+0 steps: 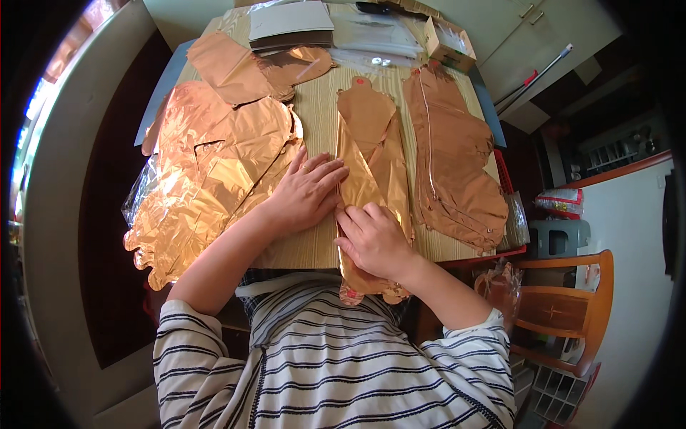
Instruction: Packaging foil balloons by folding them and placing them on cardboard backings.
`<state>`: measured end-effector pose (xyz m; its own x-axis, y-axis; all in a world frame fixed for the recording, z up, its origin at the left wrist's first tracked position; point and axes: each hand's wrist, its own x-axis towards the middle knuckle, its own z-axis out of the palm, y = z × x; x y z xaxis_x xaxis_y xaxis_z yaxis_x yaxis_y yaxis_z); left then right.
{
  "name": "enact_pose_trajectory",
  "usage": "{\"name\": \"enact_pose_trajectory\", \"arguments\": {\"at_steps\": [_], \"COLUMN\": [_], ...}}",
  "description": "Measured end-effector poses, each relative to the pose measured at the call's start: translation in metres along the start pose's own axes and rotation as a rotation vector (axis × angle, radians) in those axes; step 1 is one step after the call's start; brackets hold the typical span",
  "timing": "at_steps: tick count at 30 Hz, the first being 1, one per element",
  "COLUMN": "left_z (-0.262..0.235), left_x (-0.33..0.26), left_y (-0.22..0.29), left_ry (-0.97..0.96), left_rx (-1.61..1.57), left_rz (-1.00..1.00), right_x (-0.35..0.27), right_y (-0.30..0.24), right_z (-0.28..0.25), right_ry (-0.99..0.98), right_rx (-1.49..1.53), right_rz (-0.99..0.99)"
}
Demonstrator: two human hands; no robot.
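A copper-coloured foil balloon (368, 143), flat and folded lengthwise into a long strip, lies in the middle of the wooden table (314, 100). Its near end hangs over the front edge. My left hand (311, 186) lies flat, fingers stretched out, with the fingertips against the strip's left edge. Just below and to the right, my right hand (375, 239) rests over the strip, its fingers curled and pinching the foil at the same edge. A large heap of unfolded foil balloons (214, 164) spreads out on the left. To the right lies a stack of folded foil balloons (457, 157).
At the back are a stack of cardboard sheets (291, 25), clear plastic bags (379, 39) and a small open carton (450, 43). More foil (236, 68) lies at the back left. A wooden chair (564, 307) stands at the right, below the table's edge.
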<state>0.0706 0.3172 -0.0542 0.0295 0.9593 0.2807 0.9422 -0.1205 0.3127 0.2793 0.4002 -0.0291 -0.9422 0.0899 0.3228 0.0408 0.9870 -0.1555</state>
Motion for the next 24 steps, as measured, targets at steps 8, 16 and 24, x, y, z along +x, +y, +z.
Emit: {"name": "enact_pose_trajectory", "arguments": {"at_steps": [8, 16, 24], "left_z": [0.001, 0.002, 0.003], "left_x": [0.015, 0.053, 0.081], "left_y": [-0.011, -0.051, -0.071], "left_ry": [0.054, 0.044, 0.034], "left_rx": [0.017, 0.050, 0.131], "left_rz": [0.021, -0.004, -0.046], "right_x": [-0.005, -0.007, -0.010], "right_y": [-0.009, -0.012, -0.016], "right_z": [-0.001, 0.000, 0.000], "right_ry": [-0.057, -0.073, -0.068], "right_rx": [-0.037, -0.051, -0.036], "right_rz": [0.018, 0.036, 0.068]}}
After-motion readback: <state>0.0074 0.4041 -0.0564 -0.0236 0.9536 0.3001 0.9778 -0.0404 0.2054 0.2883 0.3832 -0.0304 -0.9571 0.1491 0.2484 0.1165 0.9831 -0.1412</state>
